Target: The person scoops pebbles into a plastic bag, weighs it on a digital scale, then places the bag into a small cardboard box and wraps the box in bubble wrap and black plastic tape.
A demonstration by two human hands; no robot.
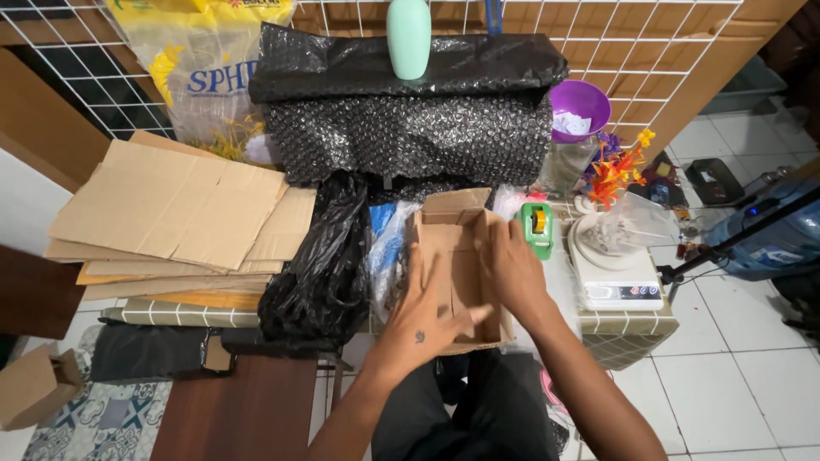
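Observation:
A small brown cardboard box (451, 229) lies open in front of me, its flaps standing up at the far end. My left hand (423, 318) presses flat on the near left part of the box, fingers spread and reaching inside. My right hand (511, 266) grips the box's right wall, fingers curled over its edge. A green tape dispenser (537, 229) sits just right of the box, close to my right hand.
A stack of flat cardboard sheets (175, 213) lies at left, next to a black plastic bag (320, 265). A big roll of black bubble wrap (410, 119) fills the back, with a mint bottle (409, 34) on top. A white scale (617, 277), purple bowl (581, 107) and orange flowers (617, 171) stand at right.

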